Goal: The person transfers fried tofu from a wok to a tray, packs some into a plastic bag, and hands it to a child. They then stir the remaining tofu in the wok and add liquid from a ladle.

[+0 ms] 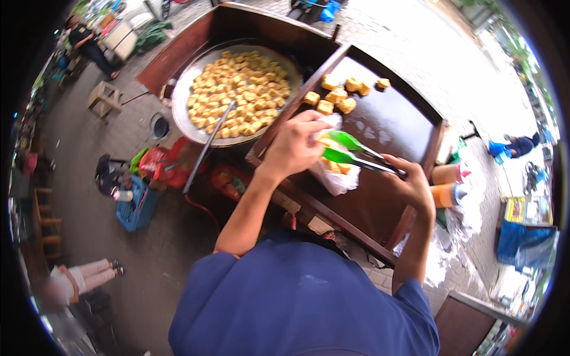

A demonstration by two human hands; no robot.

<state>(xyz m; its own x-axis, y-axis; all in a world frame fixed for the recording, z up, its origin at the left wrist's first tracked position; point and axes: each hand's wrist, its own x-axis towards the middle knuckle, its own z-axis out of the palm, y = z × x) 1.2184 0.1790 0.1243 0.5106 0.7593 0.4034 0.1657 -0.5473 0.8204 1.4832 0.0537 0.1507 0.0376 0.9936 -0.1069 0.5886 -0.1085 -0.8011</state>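
Note:
My left hand [296, 144] grips the top of a clear plastic bag [343, 184] that holds several golden fried tofu cubes. In my right hand [412, 182] is a pair of metal tongs [374, 162] with green tips [338, 153]. The tips reach to the bag's mouth, close to my left fingers; whether they pinch a cube cannot be made out. Beyond my hands, loose fried tofu cubes [336, 95] lie on a dark, shiny tray [378, 118] with a wooden rim. At the left, a wide metal pan [182, 104] is full of tofu cubes [240, 93].
A long-handled metal utensil [207, 149] leans out over the pan's near edge. Capped sauce bottles [445, 196] stand beyond the tray's right rim. A blue crate [136, 202], red plastic bags [167, 164] and a wooden stool [104, 98] are on the left. People [91, 46] are nearby.

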